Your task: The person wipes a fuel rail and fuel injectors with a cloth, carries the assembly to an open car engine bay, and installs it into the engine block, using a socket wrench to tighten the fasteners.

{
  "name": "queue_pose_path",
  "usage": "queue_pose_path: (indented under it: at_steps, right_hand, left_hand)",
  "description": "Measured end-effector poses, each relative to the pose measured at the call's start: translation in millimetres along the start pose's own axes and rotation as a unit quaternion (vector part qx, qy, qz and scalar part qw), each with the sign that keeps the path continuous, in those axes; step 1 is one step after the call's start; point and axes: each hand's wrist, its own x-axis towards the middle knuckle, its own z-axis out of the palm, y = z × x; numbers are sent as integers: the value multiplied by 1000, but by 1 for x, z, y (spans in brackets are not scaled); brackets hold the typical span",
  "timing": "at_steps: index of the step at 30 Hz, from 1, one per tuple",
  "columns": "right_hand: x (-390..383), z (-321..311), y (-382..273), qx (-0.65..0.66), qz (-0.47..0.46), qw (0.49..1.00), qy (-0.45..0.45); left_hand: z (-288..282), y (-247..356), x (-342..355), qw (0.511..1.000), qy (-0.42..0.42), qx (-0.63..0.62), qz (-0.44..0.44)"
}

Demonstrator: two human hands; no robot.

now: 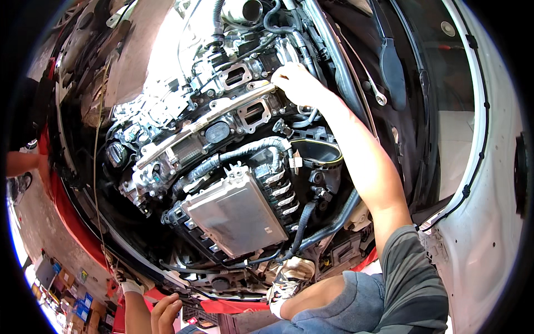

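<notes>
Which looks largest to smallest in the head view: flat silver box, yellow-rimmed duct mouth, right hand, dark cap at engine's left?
1. Flat silver box
2. Right hand and yellow-rimmed duct mouth: too alike to rank
3. Dark cap

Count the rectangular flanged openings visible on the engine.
2: one opening beyond the long metal rail, left of the right hand; another opening on the rail's nearer side. Glare and the hand may hide others.

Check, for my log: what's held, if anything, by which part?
Right hand is at the right end of the metal rail; grip unclear. Left hand looks empty.
</notes>
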Motion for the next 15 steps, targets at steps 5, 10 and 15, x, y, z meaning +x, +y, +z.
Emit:
queue_pose_path:
  at_steps: [5, 10, 15]
  right_hand:
    - [12, -3, -5, -58, 3, 990, -132]
    - [5, -2, -21, 39, 168, 985, -23]
    - [6, -4, -15, -81, 60, 990, -94]
  left_hand:
    - [-2, 0, 1, 1000, -2, 5, -1]
    - [-3, 1, 4, 1000, -5, -1, 4]
    - [-3, 4, 8, 1000, 0, 2, 13]
